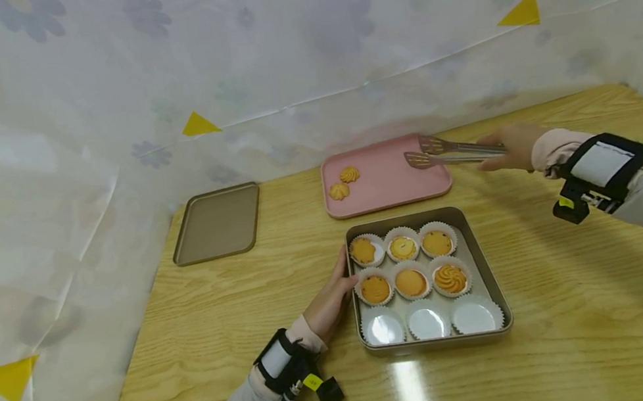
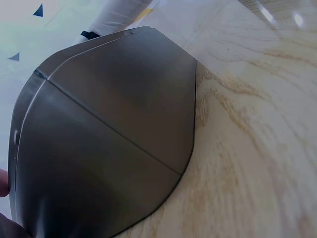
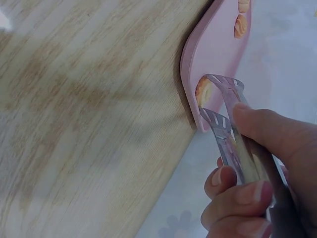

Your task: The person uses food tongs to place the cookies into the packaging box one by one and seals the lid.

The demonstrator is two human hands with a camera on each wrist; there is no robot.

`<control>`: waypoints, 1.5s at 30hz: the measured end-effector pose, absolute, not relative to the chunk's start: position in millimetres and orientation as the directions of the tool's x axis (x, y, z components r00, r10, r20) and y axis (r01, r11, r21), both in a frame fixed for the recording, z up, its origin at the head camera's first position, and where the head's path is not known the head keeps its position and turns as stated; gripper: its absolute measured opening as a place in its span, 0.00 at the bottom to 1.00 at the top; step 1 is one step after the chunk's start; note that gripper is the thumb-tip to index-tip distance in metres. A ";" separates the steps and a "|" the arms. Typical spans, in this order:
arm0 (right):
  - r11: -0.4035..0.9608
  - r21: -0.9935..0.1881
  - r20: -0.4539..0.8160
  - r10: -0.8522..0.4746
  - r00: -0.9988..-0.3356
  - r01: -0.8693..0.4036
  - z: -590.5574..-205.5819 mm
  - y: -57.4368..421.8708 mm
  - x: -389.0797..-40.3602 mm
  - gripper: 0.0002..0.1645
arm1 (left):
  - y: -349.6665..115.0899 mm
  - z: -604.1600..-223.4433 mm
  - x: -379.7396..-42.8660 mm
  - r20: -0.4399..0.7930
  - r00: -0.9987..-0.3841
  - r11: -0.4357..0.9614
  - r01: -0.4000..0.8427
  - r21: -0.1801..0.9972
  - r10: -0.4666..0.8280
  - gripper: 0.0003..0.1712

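Observation:
My right hand (image 1: 516,144) grips metal tongs (image 1: 433,145) with slotted ends above the right part of a pink tray (image 1: 385,186). In the right wrist view a round cookie (image 3: 201,93) sits between the tong ends, which stand on either side of it. My left hand (image 1: 329,299) holds the left wall of a square baking pan (image 1: 487,274), its thumb at the rim. Inside the pan, paper cups stand in three rows. Cookies fill the back and middle rows, among them a swirled cookie (image 1: 450,278); the three front cups (image 1: 428,319) hold nothing.
Two swirled cookies (image 1: 349,174) lie at the left end of the pink tray. A flat brown tray (image 1: 223,221) rests at the back left of the wooden table (image 1: 216,318). Behind the table hangs a flowered plastic sheet (image 1: 280,46) with yellow triangles.

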State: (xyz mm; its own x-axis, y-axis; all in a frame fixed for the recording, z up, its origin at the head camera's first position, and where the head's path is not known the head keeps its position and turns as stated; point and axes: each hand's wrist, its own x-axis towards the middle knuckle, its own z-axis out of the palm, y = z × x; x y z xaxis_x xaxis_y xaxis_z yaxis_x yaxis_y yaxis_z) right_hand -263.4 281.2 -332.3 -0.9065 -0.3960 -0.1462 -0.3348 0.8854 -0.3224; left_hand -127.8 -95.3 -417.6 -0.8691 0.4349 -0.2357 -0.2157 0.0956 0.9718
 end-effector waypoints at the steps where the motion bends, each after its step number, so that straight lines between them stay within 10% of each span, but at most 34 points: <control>1: 0.883 -0.326 -0.145 -0.398 -0.906 -0.337 -333.0 282.1 -263.4 0.39 | -95.1 -417.5 -127.9 -0.237 -0.869 0.094 -0.217 0.972 0.434 0.42; 45: 0.835 -0.487 -0.139 -0.363 -0.921 -0.255 -314.1 286.3 -206.3 0.39 | -95.5 -418.3 -129.2 -0.231 -0.867 0.126 -0.195 0.973 0.441 0.42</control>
